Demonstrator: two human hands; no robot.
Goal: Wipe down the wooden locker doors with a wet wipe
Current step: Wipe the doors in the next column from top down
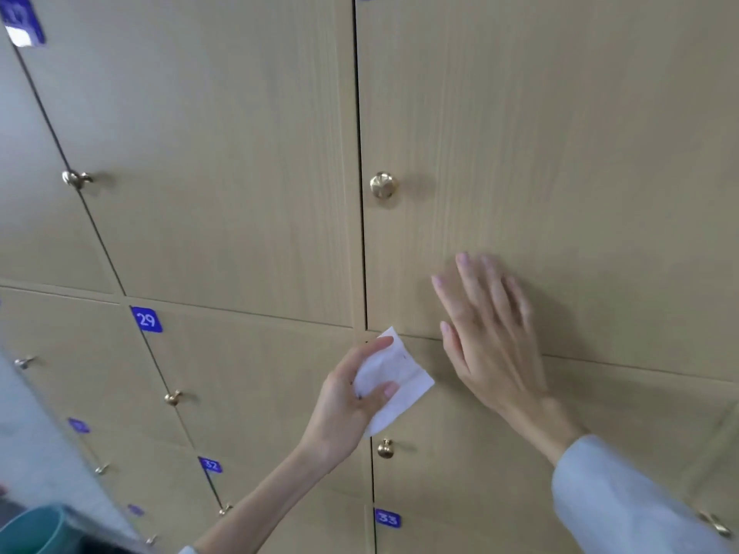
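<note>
The left hand (352, 397) pinches a folded white wet wipe (394, 379) between thumb and fingers, holding it just below and left of the brass knob (383, 185) on the large upper locker door (560, 133). The right hand (492, 337), motion-blurred, lies flat with straight, spread fingers and holds nothing, below and right of that knob, over the door's lower edge. A blue plate numbered 29 (146, 319) sits far left of the knob and lower.

You have a teal bin (34, 529) at the bottom left corner, blurred, standing on pale grey floor (24, 425) beside the bank of cabinets, its rim partly cut off by the frame edge.
</note>
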